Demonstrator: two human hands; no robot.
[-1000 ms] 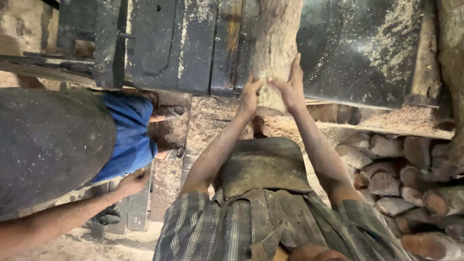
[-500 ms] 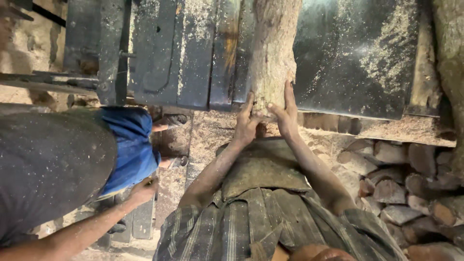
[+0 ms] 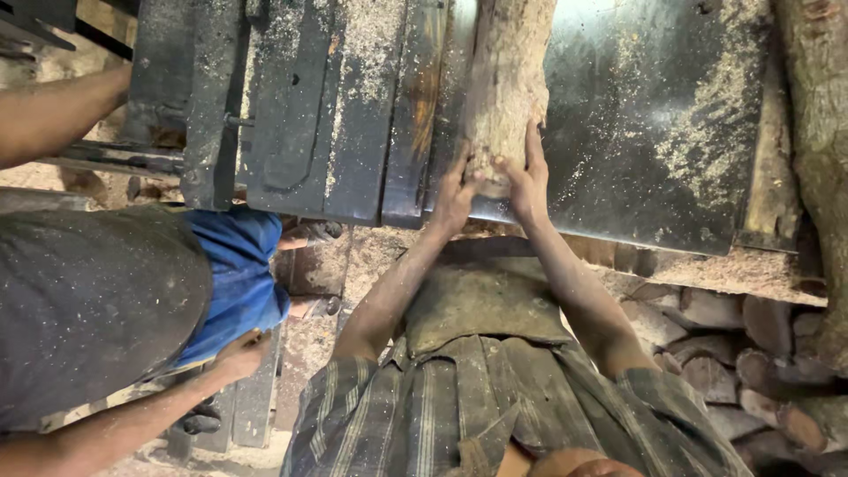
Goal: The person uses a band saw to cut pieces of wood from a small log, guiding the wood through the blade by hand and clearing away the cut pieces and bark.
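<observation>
A rough, bark-covered log lies lengthwise on a dark metal saw table dusted with sawdust. My left hand presses against the near end of the log on its left side, fingers spread. On the right side of that same end my right hand grips it, fingers pointing up along the bark. Both arms reach forward from my checked shirt.
Another person in a dark top and blue shorts stands close at my left, one arm reaching to the machine, the other hand low. Cut log pieces are piled at the lower right. A thick trunk runs along the right edge.
The log has slid forward along the table, away from me, with both my hands on its near end. The other person's arm has come into view at the upper left.
</observation>
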